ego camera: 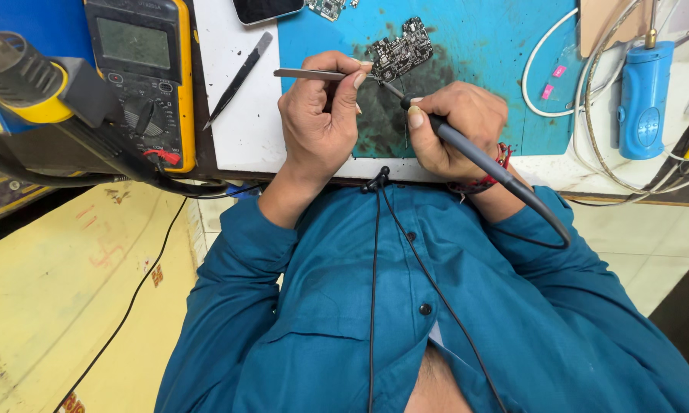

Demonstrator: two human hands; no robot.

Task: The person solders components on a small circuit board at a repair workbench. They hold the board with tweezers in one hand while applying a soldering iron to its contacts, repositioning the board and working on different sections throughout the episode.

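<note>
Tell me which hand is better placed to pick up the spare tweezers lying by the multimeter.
Left, probably. The left hand is nearer the spare tweezers, though it grips tweezers at the circuit board. The right hand holds the soldering iron, farther away.

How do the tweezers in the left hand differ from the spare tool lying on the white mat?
The tweezers are silvery and pinched in the left hand, lying level toward the circuit board. The spare tool is dark, lies untouched on the white mat, and runs diagonally. Both are slim, pointed metal tools.
</note>
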